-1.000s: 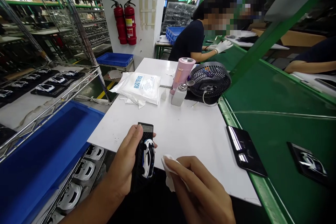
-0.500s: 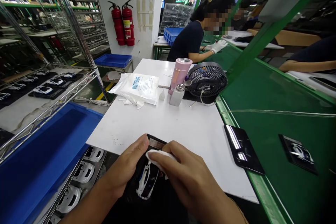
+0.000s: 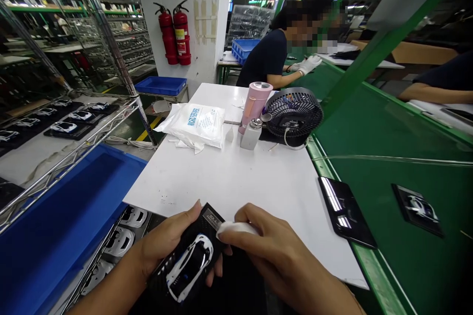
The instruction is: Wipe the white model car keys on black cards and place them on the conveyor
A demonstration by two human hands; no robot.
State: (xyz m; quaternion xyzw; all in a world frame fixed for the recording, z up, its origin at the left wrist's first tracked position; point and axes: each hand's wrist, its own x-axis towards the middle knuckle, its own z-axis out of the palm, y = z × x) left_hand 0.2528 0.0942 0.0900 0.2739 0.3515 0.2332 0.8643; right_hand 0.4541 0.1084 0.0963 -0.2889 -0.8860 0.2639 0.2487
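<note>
My left hand grips a black plaque that bears a white toy car, holding it tilted near the front edge of the white table. Thumb on top, fingers curl underneath. My right hand pinches a small white cloth and presses it on the plaque's upper corner. Both hands are closed.
A pack of wipes, a pink bottle, a small dispenser and a black fan stand at the table's back. Two black plaques lie on the green conveyor to the right. A blue bin sits left. A seated person works beyond.
My left hand has lowered and tilted the plaque, so the car now lies slantwise. My right hand moved the cloth from beside the plaque onto its upper corner.
</note>
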